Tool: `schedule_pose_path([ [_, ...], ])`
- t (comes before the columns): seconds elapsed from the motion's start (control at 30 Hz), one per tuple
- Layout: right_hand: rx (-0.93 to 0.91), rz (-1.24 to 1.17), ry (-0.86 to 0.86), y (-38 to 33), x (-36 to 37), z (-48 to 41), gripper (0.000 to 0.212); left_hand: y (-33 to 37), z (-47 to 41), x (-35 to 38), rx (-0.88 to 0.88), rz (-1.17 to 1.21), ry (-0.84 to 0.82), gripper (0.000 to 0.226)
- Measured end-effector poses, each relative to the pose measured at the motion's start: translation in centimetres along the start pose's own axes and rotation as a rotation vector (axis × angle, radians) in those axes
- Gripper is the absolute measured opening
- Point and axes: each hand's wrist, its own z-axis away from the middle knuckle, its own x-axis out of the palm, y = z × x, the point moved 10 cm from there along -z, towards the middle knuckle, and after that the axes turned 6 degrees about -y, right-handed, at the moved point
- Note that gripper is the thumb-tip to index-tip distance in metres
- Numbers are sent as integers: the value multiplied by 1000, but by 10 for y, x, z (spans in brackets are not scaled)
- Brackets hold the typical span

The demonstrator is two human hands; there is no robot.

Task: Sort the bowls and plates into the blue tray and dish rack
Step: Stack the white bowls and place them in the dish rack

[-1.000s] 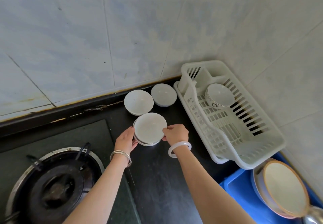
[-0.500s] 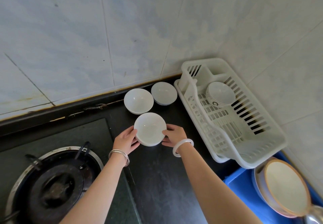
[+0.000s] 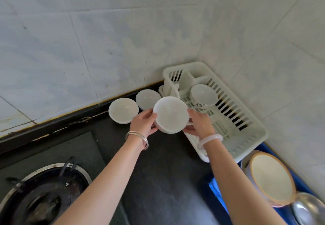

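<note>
I hold a white bowl [image 3: 171, 114] in the air between both hands, at the near left rim of the white dish rack [image 3: 249, 137]. My left hand [image 3: 143, 124] grips its left side and my right hand [image 3: 199, 125] its right side. Two more white bowls [image 3: 123, 110] [image 3: 146, 98] stand on the black counter by the wall. Inside the rack sits a bowl with a dark band [image 3: 203, 94]. The blue tray [image 3: 216, 189] at the lower right holds stacked plates [image 3: 271, 178].
A gas burner [image 3: 44, 195] lies at the lower left of the black counter [image 3: 167, 172]. A metal bowl or lid [image 3: 309, 209] rests at the bottom right corner next to the plates. Tiled walls close the back and right side.
Both hands lifted the white bowl off the counter and carried it right and away, up to the dish rack's edge. The other bowls stayed put.
</note>
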Motion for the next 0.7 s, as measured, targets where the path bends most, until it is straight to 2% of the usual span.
schedule_pose_path([
  [0.07, -28, -10, 68, -16, -39, 1, 25, 12, -4, 42, 5, -4, -64, 19],
  [0.2, -17, -20, 162, -21, -103, -9, 31, 19, -16, 112, -36, -35, -155, 35],
  [0.3, 33, -82, 202, -11, -149, -22, 37, 9, -29, 168, -97, -95, -242, 34],
  [0.4, 98, -91, 209, 7, -181, -36, 31, -11, -42, 209, -162, -172, -295, 32],
  [0.57, 181, -75, 215, 38, -211, -61, 43, -60, -63, 242, -313, -251, -288, 39],
  [0.7, 217, -18, 188, 50, -217, -75, 45, -94, -83, 247, -373, -378, -251, 34],
])
